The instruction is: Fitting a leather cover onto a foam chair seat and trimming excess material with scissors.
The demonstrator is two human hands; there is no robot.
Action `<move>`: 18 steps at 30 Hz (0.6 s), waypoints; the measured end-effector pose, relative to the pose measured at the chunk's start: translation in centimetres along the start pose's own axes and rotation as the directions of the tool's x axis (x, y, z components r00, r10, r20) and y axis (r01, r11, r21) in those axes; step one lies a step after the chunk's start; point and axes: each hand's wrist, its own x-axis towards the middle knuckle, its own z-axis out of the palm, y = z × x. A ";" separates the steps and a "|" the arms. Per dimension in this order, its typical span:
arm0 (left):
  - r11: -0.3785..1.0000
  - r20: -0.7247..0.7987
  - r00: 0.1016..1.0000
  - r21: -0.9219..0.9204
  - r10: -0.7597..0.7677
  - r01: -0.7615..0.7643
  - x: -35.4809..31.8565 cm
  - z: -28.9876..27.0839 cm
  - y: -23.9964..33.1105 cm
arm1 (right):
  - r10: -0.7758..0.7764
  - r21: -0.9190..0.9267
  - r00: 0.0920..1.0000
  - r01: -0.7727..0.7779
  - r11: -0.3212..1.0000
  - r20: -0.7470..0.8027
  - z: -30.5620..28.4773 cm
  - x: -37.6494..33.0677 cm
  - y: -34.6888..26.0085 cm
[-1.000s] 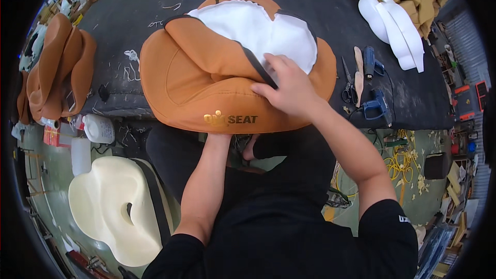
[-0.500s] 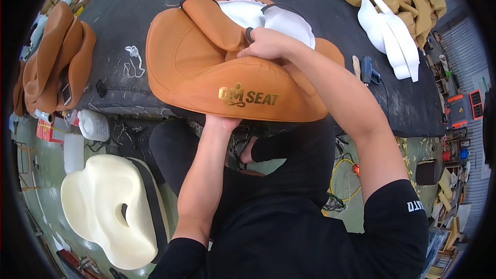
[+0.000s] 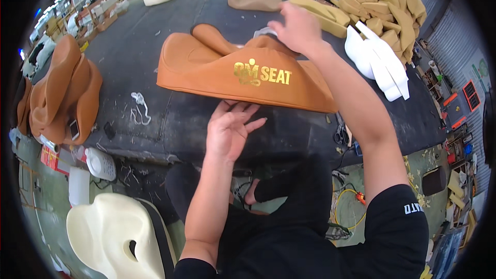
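Note:
An orange-brown leather-look seat cushion [image 3: 206,75] with gold lettering on its near side is over the black table, its near face tilted toward me. White lining [image 3: 265,32] shows at its far side. My left hand [image 3: 230,129] is palm up with fingers spread, its fingertips at the cushion's lower near edge, partly hidden under it. Above the cushion's far right part is my right hand [image 3: 302,28], thumb and forefinger apart; its other fingers are partly hidden. I see nothing held in it.
Stacked orange-brown cushions [image 3: 64,93] with a phone stand at left, near a white string [image 3: 139,107]. White pieces [image 3: 376,62] and a tan foam pile [image 3: 380,13] lie right. Scissors [image 3: 341,134] rest near the table edge. Below left is a cream foam seat [image 3: 111,232].
The cushion has moved farther from me and tipped, showing more of its near face. My left hand has come partly out from under it with fingers spreading; the right has left the dark-edged flap.

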 end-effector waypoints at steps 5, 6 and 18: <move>0.869 -0.221 0.971 0.493 0.086 0.036 4.8 1.1 4.6 | -0.188 0.295 0.920 0.296 0.909 -0.343 -7.2 -8.7 -5.3; 0.830 -0.219 0.951 0.554 0.219 -0.064 6.1 1.4 3.9 | -0.273 0.228 0.882 0.377 0.898 -0.384 -6.1 -10.5 -5.6; -0.476 0.477 0.517 0.867 0.711 -0.145 9.0 2.7 4.4 | -0.086 0.218 0.885 0.205 0.954 -0.457 0.4 -10.5 -2.5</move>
